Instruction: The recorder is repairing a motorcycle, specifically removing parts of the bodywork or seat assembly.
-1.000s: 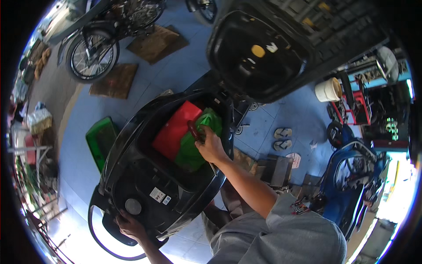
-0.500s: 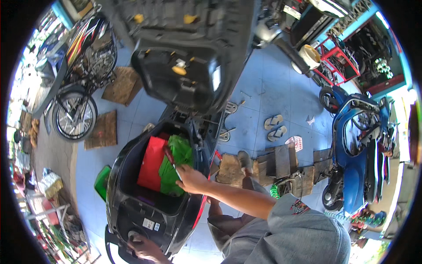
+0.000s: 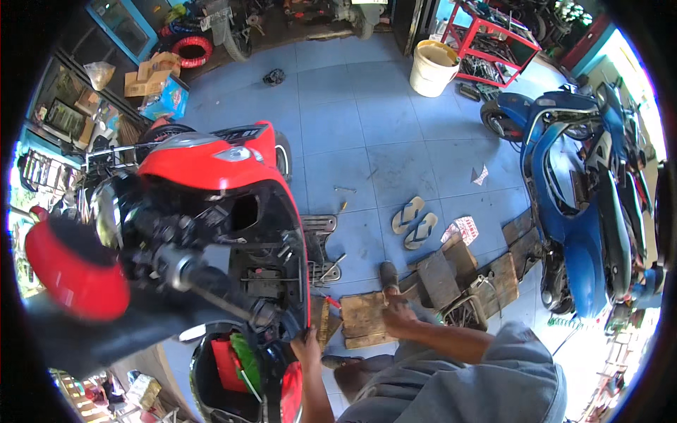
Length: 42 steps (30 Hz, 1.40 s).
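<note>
The red scooter (image 3: 211,166) stands at nine o'clock from the middle of the view and reaches down to seven, where its dark storage well (image 3: 206,374) gapes open. The left hand (image 3: 305,349), at about half past six, lies against the scooter's side edge, at the well's two o'clock. Its fingers bend at that edge; I cannot tell whether this grip pinches it or only rests there.

The right hand (image 3: 400,317) is at five o'clock, well apart from the left, over the right end of a wooden board (image 3: 363,321). Its fingers look bunched, but I cannot tell whether this grip is pressed together on something. A shoe (image 3: 389,277) shows just off the hand's twelve o'clock.

Inside the well lie a red item (image 3: 227,366) and, at its three o'clock, a green one (image 3: 243,350). A handlebar (image 3: 226,292) passes at the well's twelve o'clock.

A pair of sandals (image 3: 416,222) lies on the blue tiled floor (image 3: 331,141), close to the middle toward three o'clock. Farther out at three stands a blue scooter (image 3: 585,275). A white bucket (image 3: 431,74) is at one o'clock, just beside a red tool cart (image 3: 479,42). A red tyre (image 3: 192,62) lies between ten and eleven.
</note>
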Motion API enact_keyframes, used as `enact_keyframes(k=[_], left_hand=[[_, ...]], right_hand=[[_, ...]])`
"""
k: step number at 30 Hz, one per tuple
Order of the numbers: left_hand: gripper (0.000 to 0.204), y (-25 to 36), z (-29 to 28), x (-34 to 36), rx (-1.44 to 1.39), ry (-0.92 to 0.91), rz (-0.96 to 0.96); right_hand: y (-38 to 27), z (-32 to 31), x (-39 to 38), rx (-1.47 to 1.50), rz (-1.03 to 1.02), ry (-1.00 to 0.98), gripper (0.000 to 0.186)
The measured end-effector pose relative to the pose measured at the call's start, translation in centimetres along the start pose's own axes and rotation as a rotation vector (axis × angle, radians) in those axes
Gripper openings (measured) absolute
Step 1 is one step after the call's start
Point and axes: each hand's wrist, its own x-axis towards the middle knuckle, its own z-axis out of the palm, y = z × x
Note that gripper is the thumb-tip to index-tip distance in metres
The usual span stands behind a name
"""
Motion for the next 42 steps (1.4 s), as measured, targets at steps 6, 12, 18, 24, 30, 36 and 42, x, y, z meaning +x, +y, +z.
enact_keyframes(k=[6,12,18,24,30,36,42], left_hand=[[0.035,6.9,16.3,9.9,0.539,-0.118,0.455],[0.038,-1.8,30.2,27.4,0.769,-0.306,0.251],[0.049,-9.5,42.1,43.4,0.96,-0.226,0.262],[0.06,-8.8,54.8,49.7,0.989,-0.276,0.221],[0.026,-11.4,54.5,53.8,1.102,-0.146,0.503],[0.03,-1.6,50.9,35.5,0.677,-0.333,0.91],[0.046,8.4,33.2,7.5,0.418,-0.426,0.864]], right_hand=[[11.3,-0.2,-5.6,0.174,0.482,-0.398,0.1],[11.3,-3.4,-0.3,0.246,0.546,-0.312,0.112],[14.4,-1.5,6.8,0.337,0.484,-0.079,0.113],[16.3,-1.2,10.8,0.223,0.533,0.173,0.095],[16.4,-0.5,12.7,0.289,0.468,0.264,0.082],[16.8,-3.4,8.1,0.412,0.499,-0.021,0.096],[18.1,-10.1,6.2,1.882,0.807,0.202,0.054]])
